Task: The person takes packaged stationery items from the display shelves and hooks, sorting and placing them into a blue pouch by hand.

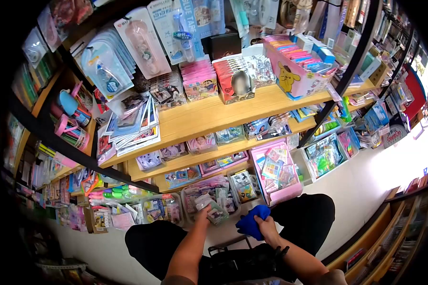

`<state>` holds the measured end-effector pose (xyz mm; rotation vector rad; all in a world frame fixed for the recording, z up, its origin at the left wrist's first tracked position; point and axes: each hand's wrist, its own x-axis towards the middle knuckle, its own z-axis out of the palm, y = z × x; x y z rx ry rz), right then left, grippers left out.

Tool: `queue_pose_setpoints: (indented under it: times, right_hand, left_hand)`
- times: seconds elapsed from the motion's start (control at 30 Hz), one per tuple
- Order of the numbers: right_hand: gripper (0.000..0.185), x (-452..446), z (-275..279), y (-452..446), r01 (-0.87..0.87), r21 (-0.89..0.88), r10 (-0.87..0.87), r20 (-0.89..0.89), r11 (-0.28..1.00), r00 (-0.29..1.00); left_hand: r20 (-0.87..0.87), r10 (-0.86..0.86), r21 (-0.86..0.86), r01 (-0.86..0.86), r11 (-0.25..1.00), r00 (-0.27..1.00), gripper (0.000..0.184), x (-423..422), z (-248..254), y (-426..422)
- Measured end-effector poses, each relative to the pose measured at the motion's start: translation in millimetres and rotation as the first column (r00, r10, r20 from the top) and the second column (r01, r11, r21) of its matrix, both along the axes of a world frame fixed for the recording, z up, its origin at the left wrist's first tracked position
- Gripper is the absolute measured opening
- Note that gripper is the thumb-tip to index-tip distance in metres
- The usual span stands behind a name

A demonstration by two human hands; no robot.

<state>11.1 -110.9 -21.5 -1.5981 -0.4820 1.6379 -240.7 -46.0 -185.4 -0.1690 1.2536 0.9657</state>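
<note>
The shelf [209, 116] was of pale wood.
There, a pink box [314, 80] stood to the right of red packets [226, 76].

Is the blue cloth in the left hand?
No, the right hand grips the blue cloth, while the left hand holds a clear plastic packet.

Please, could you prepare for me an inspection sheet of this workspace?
Surface: wooden shelf, bare strip along its front edge, goods crowded behind.
Job's things: blue cloth, bunched up; small clear packet, contents unclear; clear bin, filled with packaged goods.
Clutter: loose pile of cards at the shelf's left end; pink box with mixed packets.
Grippers: bare hands; left hand holds the packet at the bin; right hand grips the cloth.
Cables: nothing seen.
Surroundings: pale floor; wooden rack at lower right; bright area at far right.
</note>
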Motion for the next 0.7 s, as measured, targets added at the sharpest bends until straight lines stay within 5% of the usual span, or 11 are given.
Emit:
queue_pose_setpoints:
  times: [0.07,0.13,0.2,0.3,0.33,0.43,0.47,0.57,0.7]
  right_hand:
    - [0.02,-2.6,-3.6,4.7,-0.023,-0.032,0.024,0.035,0.999,0.999]
    - [0.021,-4.7,-4.6,8.8,-0.044,-0.037,0.045,0.043,0.998,0.998]
    - [0.018,-7.2,-0.7,12.9,-0.038,-0.051,0.039,0.014,0.998,0.999]
    - [0.016,-10.3,6.7,18.5,-0.043,-0.073,0.043,0.005,0.996,0.999]
    - [0.016,-12.1,7.3,20.3,-0.043,-0.077,0.043,0.004,0.996,0.999]
    - [0.017,-14.9,4.9,21.7,-0.051,-0.056,0.052,0.001,0.997,0.999]
    - [0.017,-16.4,4.6,21.7,-0.056,-0.052,0.057,0.006,0.997,0.998]
    - [0.016,-21.2,4.7,20.4,-0.073,-0.037,0.074,0.031,0.997,0.997]
    - [0.018,-22.6,3.5,10.9,-0.094,-0.004,0.094,0.022,0.996,0.995]
  left_hand:
    - [-0.087,-0.011,-0.004,0.011,1.0,0.996,0.047,20.1,27.8,15.0]
    - [-0.26,-0.053,-0.083,0.032,0.996,0.964,0.06,8.6,-47.4,35.0]
    - [-0.546,-0.164,-0.157,0.093,0.983,0.822,0.08,14.7,-14.0,46.1]
    - [-0.759,-0.272,-0.186,0.204,0.961,0.591,0.068,-7.4,-57.3,53.6]
    - [-0.734,-0.368,-0.235,0.295,0.926,0.57,0.052,-7.1,-4.3,58.6]
    - [-0.876,-0.177,0.012,0.389,0.921,0.448,0.037,-42.5,-21.9,51.5]
    - [-0.815,-0.067,0.191,0.376,0.907,0.575,0.023,-52.2,2.3,53.8]
    - [-0.714,0.075,0.395,0.312,0.864,0.696,0.012,-68.0,122.7,68.4]
    - [-0.681,0.383,0.656,0.288,0.697,0.624,0.004,-99.2,285.7,83.2]
